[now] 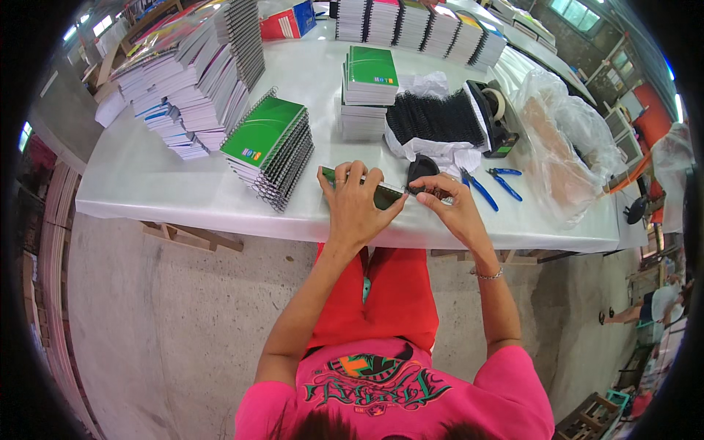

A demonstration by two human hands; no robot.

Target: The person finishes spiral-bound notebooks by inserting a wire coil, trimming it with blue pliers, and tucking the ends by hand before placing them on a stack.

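Near the front edge of the table, my left hand (357, 209) is closed over a small dark green notebook (387, 196). Its fingers lie along the bound edge and the thumb reaches toward the right end. My right hand (458, 209) pinches at that same end, where a bit of black spiral wire shows between the fingers; how far it is threaded cannot be made out. Just beyond the right fingers sits a small black holder (422, 167). To the right of it lie two blue-handled cutting pliers (480, 192). Left of my hands stands a stack of spiral-bound green notebooks (265, 136).
Behind my hands are unbound green notebooks (370, 67), with a heap of black spiral coils (433, 119) on white paper beside them. A tape dispenser (499, 121) and a clear plastic bag (557, 147) stand right. Tall notebook piles (187, 88) fill the left; bound ones (411, 28) line the back.
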